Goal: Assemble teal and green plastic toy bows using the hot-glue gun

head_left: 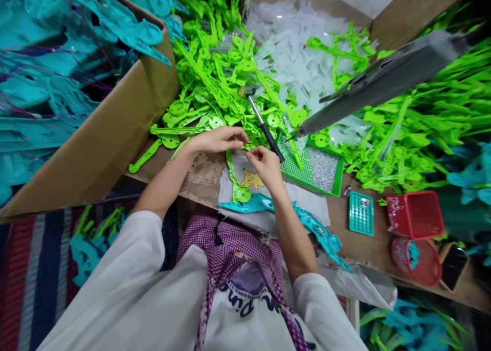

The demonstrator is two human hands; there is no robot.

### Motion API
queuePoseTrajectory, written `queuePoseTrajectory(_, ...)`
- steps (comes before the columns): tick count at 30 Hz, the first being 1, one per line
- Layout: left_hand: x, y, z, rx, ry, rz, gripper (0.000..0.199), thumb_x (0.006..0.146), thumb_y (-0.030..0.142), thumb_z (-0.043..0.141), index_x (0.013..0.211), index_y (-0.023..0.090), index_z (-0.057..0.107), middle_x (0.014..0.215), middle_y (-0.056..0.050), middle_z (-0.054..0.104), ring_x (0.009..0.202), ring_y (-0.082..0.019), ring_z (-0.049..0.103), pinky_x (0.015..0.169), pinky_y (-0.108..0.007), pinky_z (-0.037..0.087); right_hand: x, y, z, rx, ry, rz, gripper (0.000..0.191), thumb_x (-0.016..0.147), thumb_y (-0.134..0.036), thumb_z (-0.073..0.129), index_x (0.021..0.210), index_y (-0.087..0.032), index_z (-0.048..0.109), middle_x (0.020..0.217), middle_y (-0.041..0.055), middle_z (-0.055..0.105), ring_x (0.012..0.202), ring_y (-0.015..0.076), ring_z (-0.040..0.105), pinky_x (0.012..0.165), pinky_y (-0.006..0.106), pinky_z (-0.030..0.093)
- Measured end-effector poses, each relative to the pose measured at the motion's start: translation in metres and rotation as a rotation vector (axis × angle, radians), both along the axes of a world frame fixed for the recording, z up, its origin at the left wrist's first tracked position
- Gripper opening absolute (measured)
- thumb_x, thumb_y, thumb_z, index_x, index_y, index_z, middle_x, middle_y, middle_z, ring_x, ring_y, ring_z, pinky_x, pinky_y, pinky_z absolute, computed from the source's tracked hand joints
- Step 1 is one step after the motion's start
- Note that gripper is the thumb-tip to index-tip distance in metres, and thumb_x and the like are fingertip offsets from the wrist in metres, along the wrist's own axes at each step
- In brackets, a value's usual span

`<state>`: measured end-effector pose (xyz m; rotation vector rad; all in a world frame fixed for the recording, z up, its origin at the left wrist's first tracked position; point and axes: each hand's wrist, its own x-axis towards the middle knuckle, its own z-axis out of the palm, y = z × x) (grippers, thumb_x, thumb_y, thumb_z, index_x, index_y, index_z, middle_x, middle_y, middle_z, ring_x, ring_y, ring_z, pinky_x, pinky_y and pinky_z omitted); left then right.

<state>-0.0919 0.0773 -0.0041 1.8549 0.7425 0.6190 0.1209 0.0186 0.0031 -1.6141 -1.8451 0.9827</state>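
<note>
My left hand [225, 139] is closed at the near edge of a heap of green plastic parts [215, 85], its fingertips on something too small to name. Close beside it, my right hand [264, 161] pinches something I cannot make out. Below the hands, a green plastic part [232, 174] lies on a white cloth [307, 195] with a yellow printed figure. Along the cloth's near side rests a long blue plastic part [314, 223]. A hammer [263, 123] with a black handle lies just beyond my right hand.
A green tray [336, 179] holds small metal pieces. A grey electric screwdriver [376, 85] hangs over it from the upper right. Right of it are a teal basket [361, 214] and two red baskets [425, 215]. A cardboard box [95, 131] of blue parts stands left.
</note>
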Motion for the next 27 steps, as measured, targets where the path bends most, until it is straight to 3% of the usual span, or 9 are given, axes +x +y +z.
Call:
queuePoseTrajectory(4,-0.010,0.004,-0.002,0.295,0.268,0.166,0.019,0.092,0.033,0.064,0.101,0.020,0.075,0.109,-0.008,0.070,0.110,-0.024,0.059,0.097,-0.040,0.041,-0.012,0.007,-0.012,-0.059,-0.080,0.009,0.026,0.083,-0.040,0.062,0.084,-0.017,0.073,0.072,0.0031,0.070,0.070,0.0181,0.062,0.067,0.028,0.041)
queuePoseTrajectory(8,-0.015,0.005,-0.009,0.410,0.460,0.194,0.010,0.086,0.031,0.072,0.088,0.023,0.079,0.120,-0.008,0.067,0.128,-0.033,0.044,0.101,-0.048,0.029,-0.029,0.014,-0.020,-0.065,-0.200,0.066,0.024,0.085,-0.036,0.061,0.085,-0.018,0.076,0.077,0.0029,0.072,0.073,0.0182,0.063,0.070,0.027,0.041)
queuePoseTrajectory(14,-0.016,0.006,-0.016,0.448,0.519,0.127,0.014,0.080,0.030,0.079,0.093,0.026,0.078,0.134,-0.009,0.060,0.136,-0.036,0.037,0.103,-0.051,0.025,-0.038,0.024,-0.025,-0.112,-0.252,0.070,0.018,0.080,-0.029,0.062,0.081,-0.016,0.075,0.075,0.0013,0.070,0.075,0.0170,0.062,0.068,0.025,0.038)
queuePoseTrajectory(27,-0.014,0.007,-0.024,0.434,0.513,0.106,0.028,0.075,0.029,0.083,0.102,0.027,0.073,0.132,-0.010,0.062,0.136,-0.037,0.035,0.106,-0.055,0.022,-0.040,0.037,-0.016,-0.125,-0.350,0.136,0.019,0.076,-0.036,0.067,0.075,-0.019,0.075,0.071,0.0024,0.069,0.072,0.0191,0.062,0.063,0.026,0.037)
